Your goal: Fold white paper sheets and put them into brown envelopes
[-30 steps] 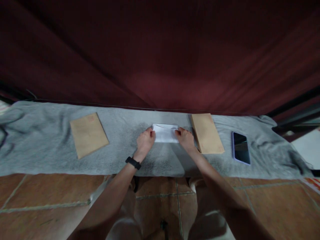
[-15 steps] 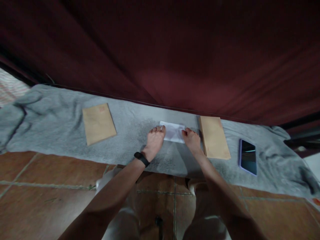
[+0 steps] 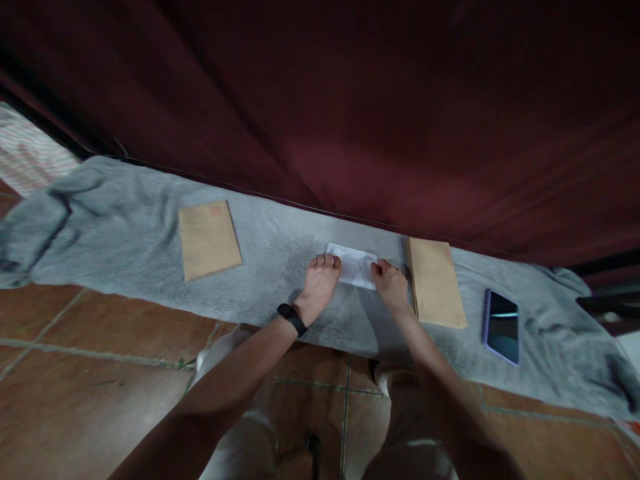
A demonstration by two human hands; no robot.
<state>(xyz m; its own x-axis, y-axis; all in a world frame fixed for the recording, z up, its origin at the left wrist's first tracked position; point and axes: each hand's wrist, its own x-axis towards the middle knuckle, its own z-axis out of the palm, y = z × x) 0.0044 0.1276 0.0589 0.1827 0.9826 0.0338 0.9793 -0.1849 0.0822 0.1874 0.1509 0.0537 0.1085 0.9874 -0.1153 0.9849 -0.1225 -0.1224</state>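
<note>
**Both hands on folded white paper, centre of frame**

Head view (only view). A small folded sheet of white paper lies flat on a long grey cloth spread over a brown tiled floor, just right of frame centre. Its long axis runs left–right across the frame, slightly tilted down to the right.

Left hand, black wristband on its wrist, lies palm down at the paper's left short edge; fingers together and extended, tips resting on that edge. Right hand sits at the right short edge, fingers curled and bunched; it appears to press or pinch the corner, though the exact contact is too small to tell. The paper thus lies between the two hands, just beyond the fingertips toward the upper frame; both hands are about equally near.

Surroundings: a tan rectangular envelope just beside the right hand, a second tan envelope well apart at left, a dark-screened phone with purple case at right, a dark red curtain filling the upper frame.
</note>
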